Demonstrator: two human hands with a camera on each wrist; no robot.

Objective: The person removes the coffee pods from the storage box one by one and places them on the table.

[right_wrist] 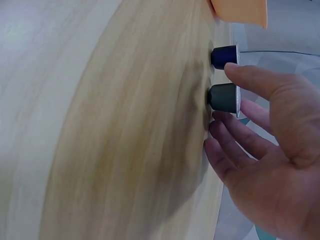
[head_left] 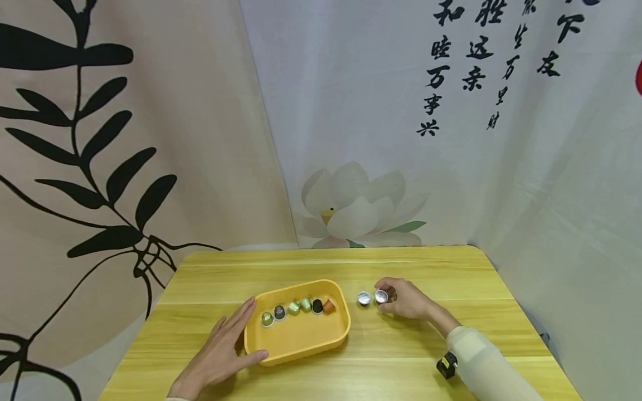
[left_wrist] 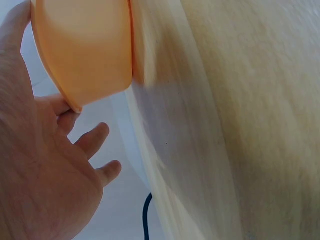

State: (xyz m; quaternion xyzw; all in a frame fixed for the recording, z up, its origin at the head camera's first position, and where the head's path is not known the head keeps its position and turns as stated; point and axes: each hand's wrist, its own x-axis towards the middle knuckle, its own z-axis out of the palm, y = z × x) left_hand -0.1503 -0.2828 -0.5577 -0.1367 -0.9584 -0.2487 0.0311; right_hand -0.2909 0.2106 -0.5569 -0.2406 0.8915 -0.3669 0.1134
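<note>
My right hand [head_left: 408, 298] reaches round a dark green coffee capsule [right_wrist: 223, 97], thumb on one side and fingers on the other. A gap shows between thumb and capsule in the right wrist view. This capsule stands on the table with its silver foil lid up. Beside it stands a dark blue coffee capsule [right_wrist: 224, 57], also foil side up. My left hand [head_left: 223, 348] rests against the left end of a yellow tray [head_left: 296, 359], fingers extended along its side and thumb at the near rim. In the left wrist view, the fingertips touch the tray's corner.
Inside the tray several coffee capsules form a row: a gold-green capsule [head_left: 267, 319], a dark grey capsule [head_left: 280, 313], two light green ones, a black capsule [head_left: 317, 306] and an orange capsule [head_left: 328, 306]. The wooden table [head_left: 401, 367] ends before a printed curtain [head_left: 361, 139].
</note>
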